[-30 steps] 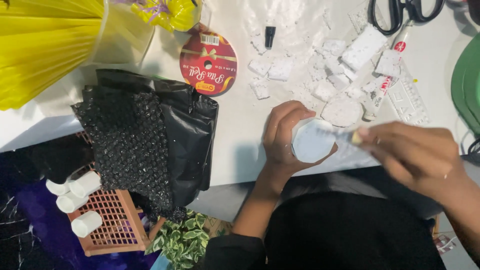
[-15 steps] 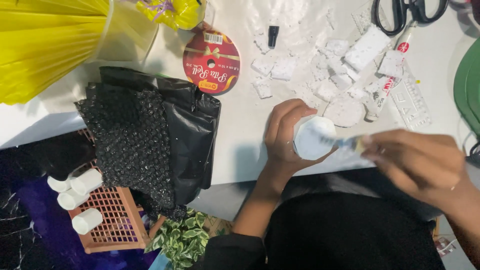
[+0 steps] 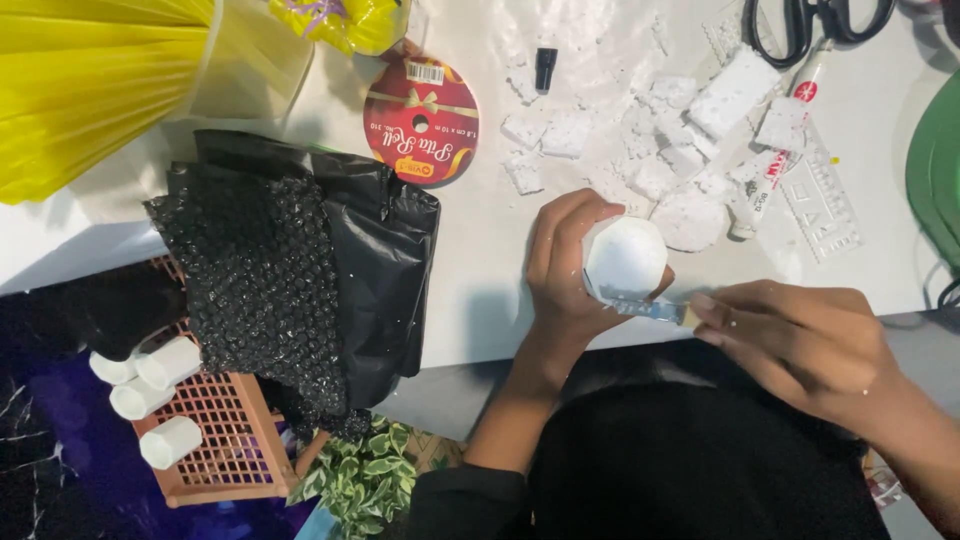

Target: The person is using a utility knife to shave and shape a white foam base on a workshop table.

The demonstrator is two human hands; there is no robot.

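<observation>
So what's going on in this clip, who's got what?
A person at a white table holds a rounded white foam piece in the left hand. The right hand holds a thin blade against the piece's lower edge. White foam scraps lie scattered just beyond it, with scissors and a red ribbon spool further up the table. Black bubble wrap hangs over the near edge.

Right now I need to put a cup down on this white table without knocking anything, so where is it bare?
The table is bare between the red ribbon spool, the black bag and the left hand, which holds a white foam piece. It is crowded above the hands: foam scraps, scissors and a clear ruler.
</observation>
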